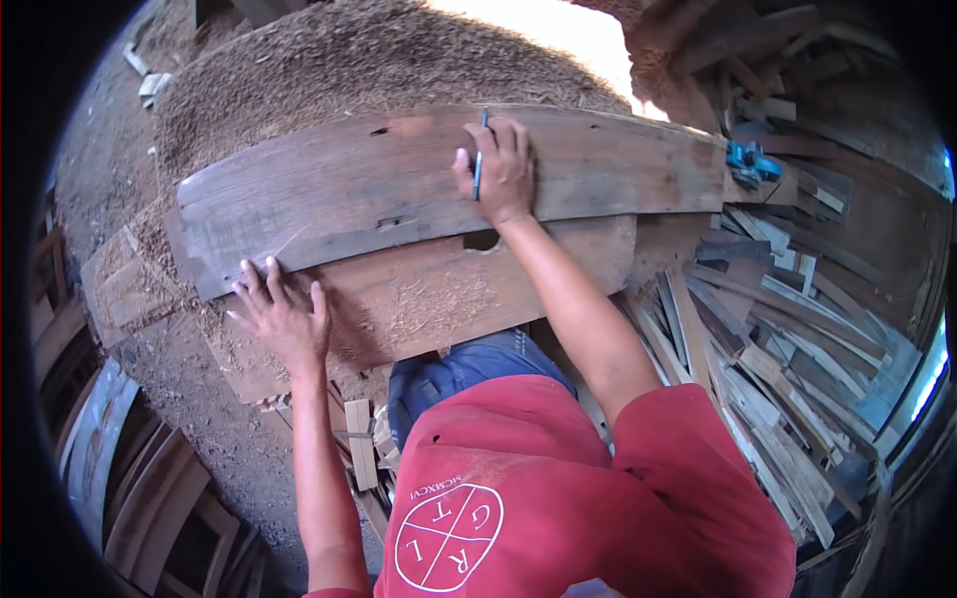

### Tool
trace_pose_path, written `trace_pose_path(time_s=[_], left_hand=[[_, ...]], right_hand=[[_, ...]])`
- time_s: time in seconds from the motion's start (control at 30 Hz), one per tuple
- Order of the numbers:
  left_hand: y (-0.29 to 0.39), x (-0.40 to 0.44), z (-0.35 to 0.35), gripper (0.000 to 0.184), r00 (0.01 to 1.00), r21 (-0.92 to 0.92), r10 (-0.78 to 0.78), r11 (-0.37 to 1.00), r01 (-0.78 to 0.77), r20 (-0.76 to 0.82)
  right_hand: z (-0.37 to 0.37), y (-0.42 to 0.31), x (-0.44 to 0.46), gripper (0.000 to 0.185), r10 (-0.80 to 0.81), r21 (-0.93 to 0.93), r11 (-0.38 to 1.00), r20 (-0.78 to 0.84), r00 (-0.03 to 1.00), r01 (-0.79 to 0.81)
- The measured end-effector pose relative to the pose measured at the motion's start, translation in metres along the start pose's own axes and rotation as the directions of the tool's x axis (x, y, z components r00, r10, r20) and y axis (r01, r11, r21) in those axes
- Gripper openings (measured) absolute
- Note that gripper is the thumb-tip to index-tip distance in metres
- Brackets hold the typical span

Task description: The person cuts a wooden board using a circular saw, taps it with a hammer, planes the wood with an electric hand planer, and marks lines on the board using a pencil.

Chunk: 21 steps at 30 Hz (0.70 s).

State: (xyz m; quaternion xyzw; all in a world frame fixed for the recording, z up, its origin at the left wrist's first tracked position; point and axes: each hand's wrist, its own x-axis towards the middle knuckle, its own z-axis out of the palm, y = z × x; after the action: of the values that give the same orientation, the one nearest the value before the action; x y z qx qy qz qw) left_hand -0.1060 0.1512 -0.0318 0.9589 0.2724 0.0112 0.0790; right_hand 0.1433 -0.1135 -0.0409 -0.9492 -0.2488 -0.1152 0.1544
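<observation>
A long weathered plank point(329, 194) lies across a wooden work surface point(419, 299) strewn with shavings. On the plank's lower left edge rest the fingertips of my left hand point(284, 317), its fingers spread and nothing held. My right hand point(503, 169) is on the upper middle of the plank, its fingers curled around a thin dark pencil or pen point(478, 174) that points up and away from me. Below the plank, near my right forearm, a dark hole point(481, 240) shows in the surface.
A blue power tool point(753, 161) sits beyond the plank's right end. Sawdust point(299, 80) is heaped behind the plank. Wood offcuts point(778, 399) pile up at the right, and curved wooden pieces point(155, 508) stand at the lower left.
</observation>
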Motion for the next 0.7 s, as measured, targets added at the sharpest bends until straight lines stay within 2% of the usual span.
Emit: trace_pose_path(time_s=[0.17, 0.2, 0.37, 0.43, 0.5, 0.57, 0.6, 0.63, 0.7], left_hand=[[0.0, 0.0, 0.0, 0.08, 1.0, -0.023, 0.007, 1.0, -0.007, 0.018], [0.0, -0.001, 0.0, 0.082, 1.0, -0.011, 0.003, 1.0, -0.003, 0.025], [-0.001, -0.001, 0.007, 0.086, 0.998, 0.03, -0.028, 0.999, 0.027, 0.047], [0.0, -0.002, 0.006, 0.087, 0.99, 0.033, -0.082, 0.996, 0.079, 0.115], [0.0, -0.004, 0.005, 0.087, 0.99, 0.062, -0.094, 0.994, 0.088, 0.103], [0.02, 0.001, -0.019, 0.083, 0.945, 0.169, -0.199, 0.973, 0.158, 0.259], [0.039, -0.002, -0.039, 0.076, 0.906, 0.231, -0.275, 0.951, 0.206, 0.321], [0.032, -0.008, -0.036, 0.076, 0.916, 0.244, -0.279, 0.946, 0.211, 0.289], [-0.01, -0.038, -0.014, 0.064, 0.926, -0.114, -0.076, 0.985, 0.127, 0.37]], right_hand=[[0.0, -0.001, 0.001, 0.043, 0.008, 0.008, 1.0, -0.04, 0.999, -0.008], [0.003, 0.001, 0.0, 0.048, 0.044, 0.054, 0.997, 0.033, 0.998, -0.046], [0.002, 0.002, 0.0, 0.056, 0.045, 0.056, 0.997, 0.047, 0.998, -0.048], [0.001, 0.001, 0.001, 0.059, 0.042, 0.065, 0.997, 0.071, 0.997, -0.047], [0.007, 0.002, 0.001, 0.054, 0.037, 0.08, 0.996, 0.069, 0.997, -0.042], [0.015, 0.007, 0.002, 0.05, 0.058, 0.18, 0.982, 0.019, 0.998, -0.061], [0.013, 0.009, 0.002, 0.044, 0.075, 0.231, 0.971, -0.038, 0.996, -0.064], [0.012, 0.021, 0.005, 0.044, 0.074, 0.254, 0.966, -0.064, 0.995, -0.056], [0.005, 0.046, 0.011, 0.037, 0.074, 0.413, 0.903, 0.111, 0.991, -0.114]])
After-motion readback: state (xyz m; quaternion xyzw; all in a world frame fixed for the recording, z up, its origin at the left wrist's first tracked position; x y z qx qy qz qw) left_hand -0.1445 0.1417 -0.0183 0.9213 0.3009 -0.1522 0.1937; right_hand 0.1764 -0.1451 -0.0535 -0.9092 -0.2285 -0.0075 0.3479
